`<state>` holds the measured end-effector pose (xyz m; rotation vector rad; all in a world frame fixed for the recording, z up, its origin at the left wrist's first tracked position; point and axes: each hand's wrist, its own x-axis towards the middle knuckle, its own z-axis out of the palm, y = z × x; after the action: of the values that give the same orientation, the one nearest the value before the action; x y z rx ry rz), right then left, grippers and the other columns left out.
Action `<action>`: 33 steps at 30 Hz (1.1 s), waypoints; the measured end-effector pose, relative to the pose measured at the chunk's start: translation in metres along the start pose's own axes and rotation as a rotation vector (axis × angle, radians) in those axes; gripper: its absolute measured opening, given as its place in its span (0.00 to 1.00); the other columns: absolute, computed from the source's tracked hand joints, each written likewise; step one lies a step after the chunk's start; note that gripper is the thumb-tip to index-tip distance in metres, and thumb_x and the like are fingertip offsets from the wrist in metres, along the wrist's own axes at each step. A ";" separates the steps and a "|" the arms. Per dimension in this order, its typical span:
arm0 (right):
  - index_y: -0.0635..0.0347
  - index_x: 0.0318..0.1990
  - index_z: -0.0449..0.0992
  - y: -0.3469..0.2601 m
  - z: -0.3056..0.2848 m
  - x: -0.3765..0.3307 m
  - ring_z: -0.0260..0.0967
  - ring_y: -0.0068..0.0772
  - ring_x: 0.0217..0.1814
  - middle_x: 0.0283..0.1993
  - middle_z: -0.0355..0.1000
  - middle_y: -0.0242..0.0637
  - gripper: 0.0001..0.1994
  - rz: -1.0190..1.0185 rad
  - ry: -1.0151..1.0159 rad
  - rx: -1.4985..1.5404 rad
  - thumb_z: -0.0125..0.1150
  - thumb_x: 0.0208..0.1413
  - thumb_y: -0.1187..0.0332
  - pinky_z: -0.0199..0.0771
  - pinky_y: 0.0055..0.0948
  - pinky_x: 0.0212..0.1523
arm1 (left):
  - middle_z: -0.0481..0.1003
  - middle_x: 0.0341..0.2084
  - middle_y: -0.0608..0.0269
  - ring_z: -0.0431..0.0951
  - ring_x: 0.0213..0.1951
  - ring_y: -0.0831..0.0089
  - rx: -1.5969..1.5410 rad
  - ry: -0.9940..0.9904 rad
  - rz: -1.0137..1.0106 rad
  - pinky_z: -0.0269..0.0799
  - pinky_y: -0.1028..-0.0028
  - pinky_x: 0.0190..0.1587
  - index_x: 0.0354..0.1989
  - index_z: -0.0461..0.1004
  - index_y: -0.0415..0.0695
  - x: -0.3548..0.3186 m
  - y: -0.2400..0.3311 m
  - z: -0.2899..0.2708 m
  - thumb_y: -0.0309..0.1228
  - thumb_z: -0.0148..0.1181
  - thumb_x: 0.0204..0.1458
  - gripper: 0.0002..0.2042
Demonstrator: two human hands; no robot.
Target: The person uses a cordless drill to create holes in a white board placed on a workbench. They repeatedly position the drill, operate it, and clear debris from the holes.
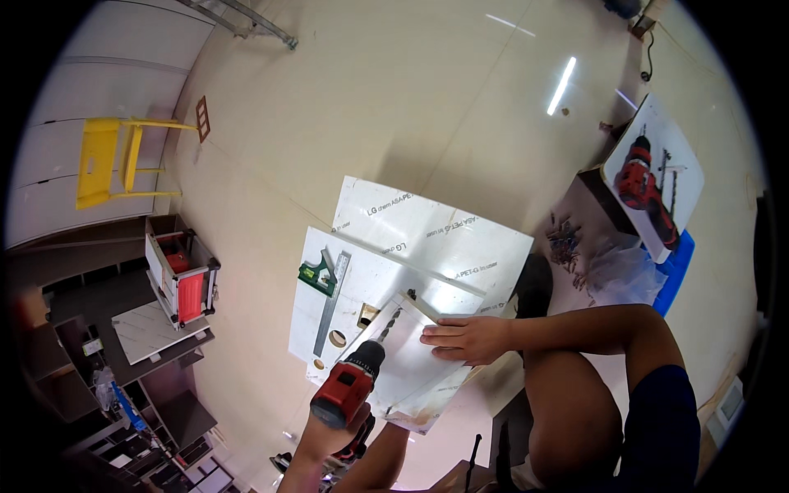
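Note:
My left hand (330,435) is wrapped round the handle of a red and black cordless drill (343,390). Its long twist bit (391,323) reaches up over a narrow white panel (411,349); whether the tip touches it I cannot tell. With fingers stretched out, my right hand (472,338) lies flat on that panel's right side. Beneath is a larger white board (306,320) with several cut-outs, lying over a printed white board (444,226). A combination square (331,300) with a green head rests on the board's left part.
At the right, a small white-topped table (686,177) bears a second red drill (641,185) and loose bits. Scattered small fasteners (565,246) and a clear plastic bag (620,275) lie near it. A yellow step stool (103,164) and a red-sided cart (189,287) stand left.

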<state>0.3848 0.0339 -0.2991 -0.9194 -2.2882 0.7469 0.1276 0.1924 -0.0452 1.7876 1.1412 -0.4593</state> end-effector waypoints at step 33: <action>0.62 0.50 0.80 -0.002 0.029 0.078 0.51 0.49 0.81 0.73 0.63 0.52 0.19 -0.063 0.056 -0.034 0.68 0.52 0.62 0.49 0.54 0.80 | 0.66 0.20 0.66 0.66 0.19 0.76 -0.860 0.539 -0.139 0.65 0.71 0.25 0.52 0.65 0.32 -0.053 -0.091 0.020 0.25 0.61 0.59 0.17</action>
<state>0.3166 0.0821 -0.2957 -0.8689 -2.2758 0.6499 0.0269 0.1606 -0.0643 1.0780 1.5255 0.4338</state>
